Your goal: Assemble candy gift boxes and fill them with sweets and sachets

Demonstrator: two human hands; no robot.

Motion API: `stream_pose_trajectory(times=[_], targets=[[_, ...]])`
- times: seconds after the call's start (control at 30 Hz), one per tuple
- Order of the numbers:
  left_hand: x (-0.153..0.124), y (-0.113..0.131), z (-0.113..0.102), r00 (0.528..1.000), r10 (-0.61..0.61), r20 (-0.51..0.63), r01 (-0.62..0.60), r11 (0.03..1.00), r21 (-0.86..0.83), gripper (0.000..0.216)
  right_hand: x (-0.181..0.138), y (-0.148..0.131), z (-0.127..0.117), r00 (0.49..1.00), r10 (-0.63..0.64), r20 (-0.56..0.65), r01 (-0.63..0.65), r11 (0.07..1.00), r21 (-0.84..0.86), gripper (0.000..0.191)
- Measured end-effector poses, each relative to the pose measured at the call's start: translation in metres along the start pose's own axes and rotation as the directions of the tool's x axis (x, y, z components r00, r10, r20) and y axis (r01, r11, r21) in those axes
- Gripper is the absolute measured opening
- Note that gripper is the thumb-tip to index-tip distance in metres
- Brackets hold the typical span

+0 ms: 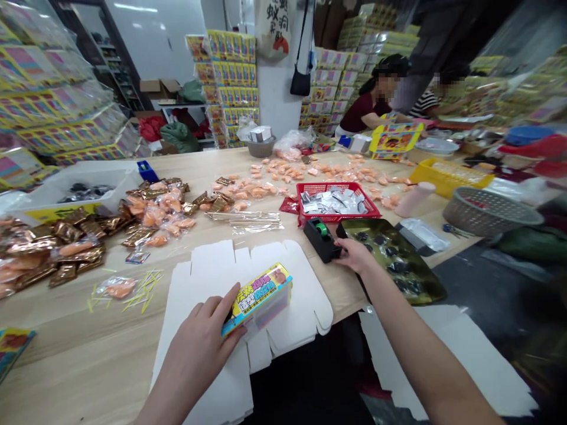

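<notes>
My left hand (204,330) is closed around the left end of a small printed carton (261,298), yellow and blue on top with a clear-looking side. The carton is tilted above a stack of flat white cardboard blanks (199,277). On the right, my right hand (354,255) has its fingers closed at the near end of a black tape dispenser (315,241) with a green roll in it. Whether a strip of tape is between those fingers, I cannot tell. A dark gold tray (425,277) with black wrapped pieces lies beside my right wrist.
A red basket (376,212) of silver packets stands behind the dispenser. Brown sachets (66,230) and orange wrapped pieces (252,189) cover the left and back. Yellow sticks (148,289) lie at left. Two people work at the far right, one near a yellow carton (394,140).
</notes>
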State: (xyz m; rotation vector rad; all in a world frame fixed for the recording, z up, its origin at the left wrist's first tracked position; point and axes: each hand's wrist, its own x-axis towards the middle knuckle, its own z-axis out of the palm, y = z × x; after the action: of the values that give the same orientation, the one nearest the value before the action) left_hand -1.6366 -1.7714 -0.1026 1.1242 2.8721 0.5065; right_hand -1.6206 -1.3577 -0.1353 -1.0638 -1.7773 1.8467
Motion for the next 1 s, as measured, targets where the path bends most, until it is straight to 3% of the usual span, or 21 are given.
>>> stream_pose_trajectory(times=[0.1, 0.23, 0.4, 0.47, 0.57, 0.63, 0.73, 0.87, 1.0], targets=[[0.002, -0.005, 0.002, 1.0, 0.003, 0.01, -0.003, 1.0, -0.001, 0.059, -0.015, 0.019, 0.001, 0.998, -0.032, -0.063, 0.039, 0.993, 0.107, 0.019], [0.006, -0.005, 0.001, 1.0, 0.007, 0.015, -0.007, 1.0, -0.01, 0.06, -0.022, 0.048, 0.014, 0.976, -0.107, -0.19, 0.132, 0.983, 0.126, 0.021], [-0.007, -0.003, -0.002, 0.985, 0.103, -0.139, -0.121, 0.984, -0.128, 0.043, -0.056, 0.053, 0.026, 0.929, -0.228, -0.291, 0.255, 0.965, 0.06, 0.027], [-0.018, -0.003, -0.003, 0.957, 0.193, -0.218, -0.229, 0.961, -0.152, 0.03, -0.091, 0.045, 0.028, 0.937, -0.287, -0.199, 0.302, 0.952, 0.047, 0.03], [-0.033, -0.002, -0.001, 0.903, 0.255, -0.347, -0.287, 0.957, -0.043, 0.031, -0.151, 0.03, 0.037, 0.936, -0.342, 0.08, 0.34, 0.94, 0.032, 0.028], [-0.039, -0.001, 0.002, 0.876, 0.253, -0.41, -0.267, 0.963, 0.024, 0.034, -0.19, 0.024, 0.054, 0.917, -0.28, 0.284, 0.281, 0.959, 0.038, 0.03], [-0.043, -0.001, 0.006, 0.853, 0.277, -0.443, -0.297, 0.955, 0.025, 0.034, -0.234, 0.022, 0.091, 0.864, -0.144, 0.482, 0.105, 0.989, 0.107, 0.052], [-0.047, -0.004, 0.009, 0.822, 0.29, -0.49, -0.348, 0.937, -0.029, 0.027, -0.262, 0.02, 0.132, 0.874, -0.118, 0.472, 0.031, 0.982, 0.187, 0.078], [-0.05, -0.008, 0.012, 0.805, 0.287, -0.519, -0.386, 0.918, -0.091, 0.023, -0.267, 0.02, 0.143, 0.902, -0.122, 0.415, 0.059, 0.985, 0.162, 0.083]])
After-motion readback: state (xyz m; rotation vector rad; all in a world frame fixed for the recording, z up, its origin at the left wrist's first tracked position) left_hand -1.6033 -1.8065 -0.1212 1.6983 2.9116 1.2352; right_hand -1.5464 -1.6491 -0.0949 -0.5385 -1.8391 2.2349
